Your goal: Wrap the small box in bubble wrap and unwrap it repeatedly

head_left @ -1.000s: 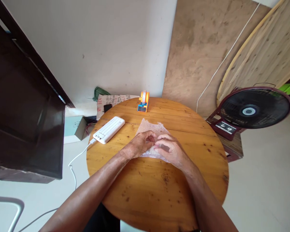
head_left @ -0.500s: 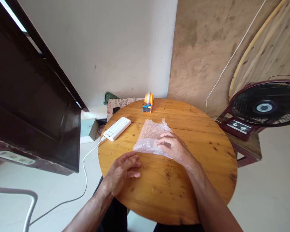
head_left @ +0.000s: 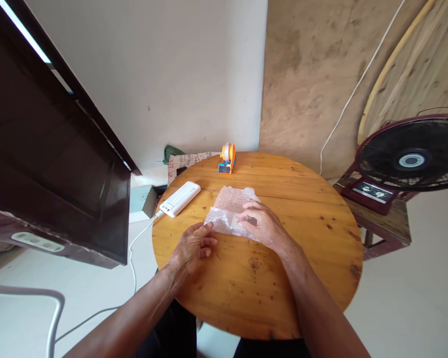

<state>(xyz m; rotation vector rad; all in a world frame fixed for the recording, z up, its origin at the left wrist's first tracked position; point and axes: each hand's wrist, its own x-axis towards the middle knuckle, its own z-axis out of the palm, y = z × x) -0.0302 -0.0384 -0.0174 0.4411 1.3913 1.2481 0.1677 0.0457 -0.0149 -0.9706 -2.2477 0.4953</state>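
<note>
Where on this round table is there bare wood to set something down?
The table shows bare wood right of the right hand, out to the edge, and between the bubble wrap and the near edge. Crowded: the wrap's left side, with the left hand and power bank close by.

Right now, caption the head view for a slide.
Hands at bubble wrap on a round wooden table, power bank and tape dispenser nearby.

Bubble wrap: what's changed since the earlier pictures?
The left hand came off the bubble wrap, toward the person, then forward to the wrap's near left corner; touch unclear. The right hand stays at the wrap's right side; power bank and tape dispenser unmoved.
</note>
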